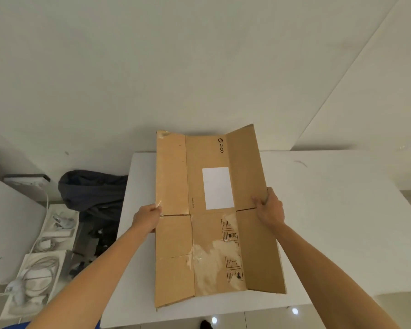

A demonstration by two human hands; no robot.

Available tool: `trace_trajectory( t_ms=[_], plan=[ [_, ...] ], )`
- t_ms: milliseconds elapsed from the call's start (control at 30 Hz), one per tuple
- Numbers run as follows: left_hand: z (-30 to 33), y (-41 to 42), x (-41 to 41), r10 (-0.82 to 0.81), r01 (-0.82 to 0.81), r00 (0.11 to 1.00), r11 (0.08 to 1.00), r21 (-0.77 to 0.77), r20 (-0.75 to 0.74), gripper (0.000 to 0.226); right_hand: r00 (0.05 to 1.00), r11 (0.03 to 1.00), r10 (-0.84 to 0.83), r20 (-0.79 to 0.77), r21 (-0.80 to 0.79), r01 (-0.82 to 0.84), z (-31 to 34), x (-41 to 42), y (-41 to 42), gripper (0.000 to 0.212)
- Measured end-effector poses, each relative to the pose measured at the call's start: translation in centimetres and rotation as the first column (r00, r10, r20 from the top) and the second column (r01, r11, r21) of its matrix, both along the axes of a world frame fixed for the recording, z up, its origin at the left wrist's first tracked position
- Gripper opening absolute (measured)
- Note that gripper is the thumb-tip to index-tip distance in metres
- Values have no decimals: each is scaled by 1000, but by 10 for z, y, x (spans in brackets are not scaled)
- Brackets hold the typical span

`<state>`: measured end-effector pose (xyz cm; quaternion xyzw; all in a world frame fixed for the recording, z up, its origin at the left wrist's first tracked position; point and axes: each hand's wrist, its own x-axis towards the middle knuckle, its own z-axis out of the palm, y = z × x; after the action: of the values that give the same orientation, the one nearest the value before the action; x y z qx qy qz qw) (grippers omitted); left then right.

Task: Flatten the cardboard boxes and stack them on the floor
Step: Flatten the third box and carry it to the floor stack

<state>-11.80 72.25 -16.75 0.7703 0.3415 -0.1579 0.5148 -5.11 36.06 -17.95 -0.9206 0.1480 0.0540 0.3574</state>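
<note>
A brown cardboard box (214, 233) is opened out nearly flat above the white table (330, 222). It shows a white label, a printed logo near its far edge and tape remnants near me. The side flaps still angle upward slightly. My left hand (147, 218) grips the box's left edge at a fold slit. On the opposite edge, at about the same height, my right hand (269, 207) pinches the cardboard.
A dark bag (93, 193) lies on the floor left of the table. Further left sit white trays (40, 269) holding coiled cables and chargers. White walls rise behind the table. Tiled floor (247, 320) shows below the table's near edge.
</note>
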Motion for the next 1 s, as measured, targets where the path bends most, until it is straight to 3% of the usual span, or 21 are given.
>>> trace_trajectory(
  t_ms=[167, 300, 433, 533, 633, 767, 867, 933, 1000],
  plan=[
    [-58, -8, 11, -126, 127, 992, 974, 186, -16, 37, 999, 992, 9, -37, -123, -13, -51, 11, -6, 32],
    [-87, -11, 11, -106, 114, 993, 944, 310, -45, 40, 999, 988, 7, -43, -151, -14, -76, 17, -14, 41],
    [-89, -23, 5, -138, 118, 990, 798, 592, -11, 20, 999, 965, -27, -31, -262, 18, -80, 15, -20, 58],
    [-87, -42, 6, -284, 160, 957, 669, 726, 50, 32, 998, 903, 42, 49, -430, -17, -83, 12, -12, 73],
    [-91, -62, 22, -510, 257, 855, 575, 777, 95, 39, 971, 872, 204, 123, -473, -124, -85, 32, 15, 66],
    [-110, -80, 56, -684, 388, 722, 525, 758, 104, 50, 928, 917, 308, 207, -325, -232, -89, 98, 63, 48],
    [-150, -84, 54, -665, 465, 745, 574, 674, 51, 66, 904, 881, 415, 102, -291, -372, -111, 140, 86, 50],
    [-167, -86, 49, -658, 408, 753, 493, 769, 22, 66, 889, 845, 457, 18, -320, -428, -133, 152, 90, 54],
    [-171, -90, 49, -643, 356, 765, 463, 812, 31, 65, 886, 839, 462, 40, -343, -422, -145, 145, 86, 55]
  ],
)
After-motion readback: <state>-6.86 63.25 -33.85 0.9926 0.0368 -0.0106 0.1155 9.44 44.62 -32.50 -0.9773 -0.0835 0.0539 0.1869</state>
